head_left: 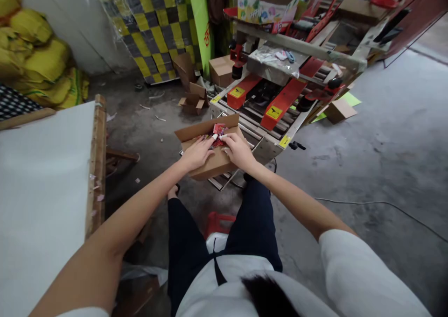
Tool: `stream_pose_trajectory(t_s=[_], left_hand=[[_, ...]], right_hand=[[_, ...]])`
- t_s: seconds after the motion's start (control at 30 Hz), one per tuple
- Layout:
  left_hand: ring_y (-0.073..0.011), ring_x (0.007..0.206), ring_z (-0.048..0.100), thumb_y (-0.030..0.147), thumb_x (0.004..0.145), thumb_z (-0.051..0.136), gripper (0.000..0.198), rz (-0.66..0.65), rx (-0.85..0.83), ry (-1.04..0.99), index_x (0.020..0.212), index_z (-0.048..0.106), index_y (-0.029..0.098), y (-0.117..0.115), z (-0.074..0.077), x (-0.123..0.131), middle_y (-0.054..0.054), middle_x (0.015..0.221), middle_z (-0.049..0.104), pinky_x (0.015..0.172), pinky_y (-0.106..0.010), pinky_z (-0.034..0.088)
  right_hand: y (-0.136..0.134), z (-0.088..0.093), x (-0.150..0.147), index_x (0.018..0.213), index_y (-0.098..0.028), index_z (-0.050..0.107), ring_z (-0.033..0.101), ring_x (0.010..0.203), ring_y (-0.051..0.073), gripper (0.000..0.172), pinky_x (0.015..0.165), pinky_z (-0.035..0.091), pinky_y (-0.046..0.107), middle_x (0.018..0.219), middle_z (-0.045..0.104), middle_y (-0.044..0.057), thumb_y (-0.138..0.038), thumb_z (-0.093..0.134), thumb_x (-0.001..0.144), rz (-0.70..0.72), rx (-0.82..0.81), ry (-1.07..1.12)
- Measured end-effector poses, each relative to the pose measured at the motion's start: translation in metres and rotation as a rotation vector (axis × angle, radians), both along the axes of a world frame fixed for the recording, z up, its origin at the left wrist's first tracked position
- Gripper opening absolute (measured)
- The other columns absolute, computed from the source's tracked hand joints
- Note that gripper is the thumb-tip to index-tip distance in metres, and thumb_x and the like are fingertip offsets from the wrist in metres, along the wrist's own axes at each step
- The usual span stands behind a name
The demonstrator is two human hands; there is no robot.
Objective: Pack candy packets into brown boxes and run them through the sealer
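Note:
An open cardboard box [213, 168] rests in front of my legs, at the near end of a roller machine. Inside lie small colourful packets [219, 129], mostly red and pink; my hands cover part of them. My left hand [199, 154] reaches over the left side of the box, fingers stretched toward the packets and thumb apart. From the right, my right hand [239, 151] reaches in, fingers extended onto the packets and thumb spread. Something white covers a fingertip on each hand. Neither hand visibly lifts anything.
The roller machine [276, 142] with red guides stands ahead, a printed carton [266, 4] on top. A white-topped table [45, 167] is at left. Yellow sacks [45, 55] and a checkered stack [157, 23] stand behind. A red stool [220, 219] is below me; a cable [371, 202] crosses the floor.

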State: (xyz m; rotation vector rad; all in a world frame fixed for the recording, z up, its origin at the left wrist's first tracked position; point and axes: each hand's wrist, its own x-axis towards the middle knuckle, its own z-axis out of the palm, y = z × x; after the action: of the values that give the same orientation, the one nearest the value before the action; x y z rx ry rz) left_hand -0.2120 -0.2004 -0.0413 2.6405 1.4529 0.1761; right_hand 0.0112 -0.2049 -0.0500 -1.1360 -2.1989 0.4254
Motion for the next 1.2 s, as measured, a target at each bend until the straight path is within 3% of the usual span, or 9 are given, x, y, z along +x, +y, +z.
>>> stream_pose_trajectory(t_s=[0.17, 0.37, 0.53, 0.6, 0.73, 0.87, 1.03, 1.13, 1.2], left_hand=[[-0.0275, 0.153, 0.035, 0.033, 0.101, 0.042, 0.062, 0.006, 0.072, -0.052, 0.158, 0.032, 0.010, -0.008, 0.002, 0.003, -0.017, 0.168, 0.030, 0.125, -0.046, 0.033], [-0.0299, 0.134, 0.056, 0.028, 0.102, 0.032, 0.048, 0.043, -0.015, 0.126, 0.135, 0.057, 0.005, -0.007, 0.013, 0.016, -0.021, 0.142, 0.061, 0.120, -0.047, 0.038], [-0.0300, 0.127, 0.061, 0.028, 0.103, 0.028, 0.048, 0.035, 0.013, 0.129, 0.134, 0.058, 0.006, -0.005, 0.013, 0.019, -0.021, 0.133, 0.066, 0.117, -0.048, 0.039], [-0.0294, 0.129, 0.060, 0.027, 0.102, 0.028, 0.047, 0.047, 0.016, 0.100, 0.132, 0.059, 0.006, -0.009, 0.014, 0.018, -0.021, 0.134, 0.065, 0.118, -0.047, 0.038], [-0.0320, 0.152, 0.034, 0.036, 0.102, 0.037, 0.053, 0.217, 0.166, 0.003, 0.145, 0.045, 0.006, -0.023, 0.018, 0.018, -0.024, 0.157, 0.043, 0.126, -0.051, 0.027], [-0.0416, 0.159, 0.005, 0.059, 0.094, 0.052, 0.091, 0.393, 0.338, 0.012, 0.157, 0.022, 0.002, -0.030, 0.020, 0.020, -0.030, 0.167, 0.016, 0.126, -0.064, 0.010], [-0.0438, 0.153, 0.024, 0.068, 0.092, 0.050, 0.099, 0.465, 0.341, 0.068, 0.158, 0.021, 0.001, -0.028, 0.019, 0.024, -0.030, 0.159, 0.033, 0.126, -0.061, 0.010], [-0.0435, 0.144, 0.035, 0.068, 0.093, 0.046, 0.091, 0.495, 0.361, 0.087, 0.156, 0.030, 0.004, -0.031, 0.020, 0.024, -0.028, 0.151, 0.043, 0.122, -0.060, 0.019], [-0.0419, 0.132, 0.047, 0.066, 0.095, 0.043, 0.077, 0.490, 0.377, 0.104, 0.147, 0.047, 0.009, -0.035, 0.021, 0.023, -0.025, 0.139, 0.055, 0.116, -0.060, 0.027]], right_hand=[[0.016, 0.004, -0.024, 0.112, -0.013, 0.072, 0.060, 0.123, 0.024, 0.030, 0.103, 0.048, 0.033, 0.128, 0.065, 0.015, -0.011, 0.045, 0.099, 0.089, -0.143, -0.155], [0.030, 0.010, -0.033, 0.106, -0.010, 0.071, 0.064, 0.109, 0.025, 0.030, 0.097, 0.047, 0.032, 0.114, 0.070, 0.017, -0.011, 0.041, 0.098, 0.187, -0.199, -0.312], [0.020, 0.004, -0.028, 0.122, -0.009, 0.061, 0.053, 0.122, 0.029, 0.031, 0.108, 0.042, 0.038, 0.128, 0.061, 0.020, -0.019, 0.052, 0.094, -0.115, 0.003, -0.005], [0.021, 0.002, -0.029, 0.128, -0.009, 0.058, 0.052, 0.123, 0.030, 0.036, 0.107, 0.042, 0.040, 0.131, 0.058, 0.020, -0.019, 0.049, 0.095, -0.128, 0.025, -0.001], [0.031, 0.000, -0.037, 0.116, -0.011, 0.069, 0.057, 0.117, 0.029, 0.034, 0.106, 0.041, 0.041, 0.120, 0.065, 0.017, -0.018, 0.041, 0.097, 0.045, -0.017, -0.260], [0.037, 0.005, -0.039, 0.099, -0.012, 0.076, 0.061, 0.110, 0.028, 0.031, 0.103, 0.041, 0.043, 0.107, 0.070, 0.015, -0.020, 0.046, 0.096, 0.084, -0.030, -0.369], [0.028, 0.011, -0.030, 0.128, -0.009, 0.063, 0.053, 0.123, 0.031, 0.040, 0.107, 0.040, 0.043, 0.131, 0.061, 0.019, -0.030, 0.045, 0.099, -0.070, 0.048, -0.204], [0.019, 0.011, -0.025, 0.148, -0.007, 0.045, 0.037, 0.143, 0.035, 0.063, 0.120, 0.027, 0.051, 0.153, 0.044, 0.022, -0.041, 0.053, 0.096, -0.261, 0.156, -0.034], [0.009, 0.007, -0.022, 0.151, -0.008, 0.042, 0.033, 0.147, 0.036, 0.066, 0.125, 0.015, 0.056, 0.155, 0.045, 0.021, -0.044, 0.052, 0.096, -0.250, 0.202, -0.010]])
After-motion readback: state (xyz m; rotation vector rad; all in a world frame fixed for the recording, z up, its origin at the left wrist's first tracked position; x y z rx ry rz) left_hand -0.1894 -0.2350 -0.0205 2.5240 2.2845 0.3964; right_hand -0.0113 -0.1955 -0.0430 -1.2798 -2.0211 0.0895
